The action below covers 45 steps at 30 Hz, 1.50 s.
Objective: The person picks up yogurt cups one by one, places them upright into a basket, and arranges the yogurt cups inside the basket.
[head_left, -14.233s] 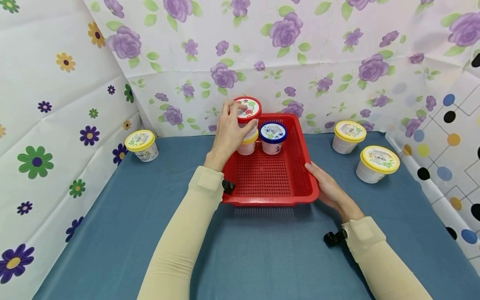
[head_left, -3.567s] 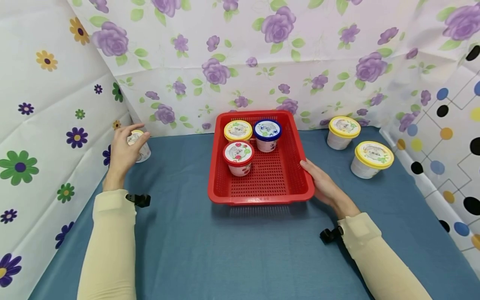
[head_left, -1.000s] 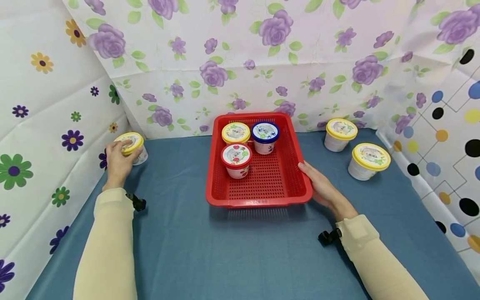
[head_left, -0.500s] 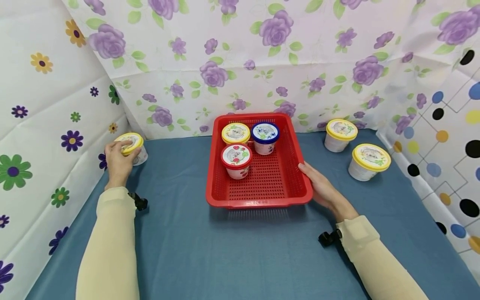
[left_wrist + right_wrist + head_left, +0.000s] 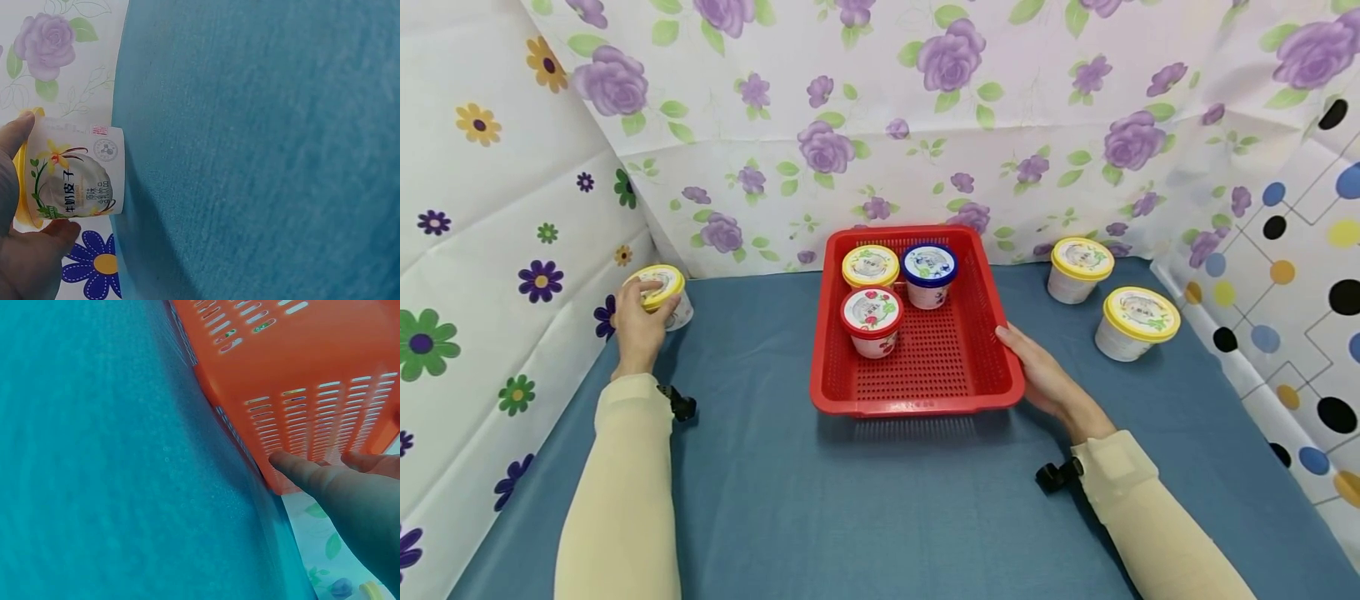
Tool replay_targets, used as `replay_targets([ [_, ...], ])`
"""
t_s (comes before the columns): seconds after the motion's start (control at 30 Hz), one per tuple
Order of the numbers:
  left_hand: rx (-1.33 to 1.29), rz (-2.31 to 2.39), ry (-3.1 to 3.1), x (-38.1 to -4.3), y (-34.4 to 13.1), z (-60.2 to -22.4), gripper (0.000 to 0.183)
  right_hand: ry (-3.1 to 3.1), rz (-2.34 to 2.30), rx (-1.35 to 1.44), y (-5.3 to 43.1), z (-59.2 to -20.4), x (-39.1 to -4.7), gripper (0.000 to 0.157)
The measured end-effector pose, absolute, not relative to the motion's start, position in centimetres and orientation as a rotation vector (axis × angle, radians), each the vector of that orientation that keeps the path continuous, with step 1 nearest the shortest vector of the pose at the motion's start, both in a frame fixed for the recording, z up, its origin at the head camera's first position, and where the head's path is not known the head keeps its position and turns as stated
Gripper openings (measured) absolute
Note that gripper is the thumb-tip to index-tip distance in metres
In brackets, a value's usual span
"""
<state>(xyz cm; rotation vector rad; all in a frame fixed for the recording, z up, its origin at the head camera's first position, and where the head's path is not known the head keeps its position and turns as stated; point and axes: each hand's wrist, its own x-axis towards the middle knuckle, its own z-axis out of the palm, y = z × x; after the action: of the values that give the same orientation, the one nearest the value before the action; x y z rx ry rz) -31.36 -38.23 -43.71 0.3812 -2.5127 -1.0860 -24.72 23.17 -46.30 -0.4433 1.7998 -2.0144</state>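
Note:
At the far left of the table my left hand (image 5: 642,323) grips a yellow-lidded cup (image 5: 679,312) by its lid, fingers over the top and thumb at the near side. Its white printed wall (image 5: 78,169) faces the left wrist view, its base right at the cloth. In the middle stands a red perforated basket (image 5: 917,406) with a yellow-lidded cup (image 5: 871,265), a blue-lidded cup (image 5: 930,265) and a red-lidded cup (image 5: 872,315) inside. My right hand (image 5: 1043,367) holds the basket's right side, thumb at the rim and fingers (image 5: 306,472) against the slotted outer wall.
Two more yellow-lidded cups, a farther one (image 5: 1079,268) and a nearer one (image 5: 1137,322), stand at the right back. Blue cloth (image 5: 880,517) covers the table. Flowered sheets (image 5: 910,108) wall in the back and left; a dotted sheet (image 5: 1292,317) borders the right.
Since the earliest frame the red-lidded cup has come to rest in the basket's front left, and my left hand has moved left onto the yellow-lidded cup. Over the last second almost nothing moves.

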Motion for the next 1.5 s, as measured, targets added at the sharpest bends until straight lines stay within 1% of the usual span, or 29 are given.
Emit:
replay_targets([
  [0.27, 0.387, -1.100, -2.482, -31.3, -38.5, -43.6, 0.050, 1.792, -2.023, -0.461, 23.1, -46.3, -24.8, 0.060],
  [0.6, 0.439, -1.130, -2.472, -31.3, -38.5, -43.3, 0.055, 1.789, -2.025, -0.451, 23.0, -46.3, -24.8, 0.060],
  [0.97, 0.422, -1.111, -2.435, -31.0, -38.3, -42.2, 0.053, 1.786, -2.023, -0.451, 23.1, -46.2, -24.8, 0.062],
  [1.5, 0.246, -1.109, -2.439, -30.6, -36.3, -39.8, 0.056, 1.802, -2.017, -0.453, 23.0, -46.1, -24.7, 0.062],
])
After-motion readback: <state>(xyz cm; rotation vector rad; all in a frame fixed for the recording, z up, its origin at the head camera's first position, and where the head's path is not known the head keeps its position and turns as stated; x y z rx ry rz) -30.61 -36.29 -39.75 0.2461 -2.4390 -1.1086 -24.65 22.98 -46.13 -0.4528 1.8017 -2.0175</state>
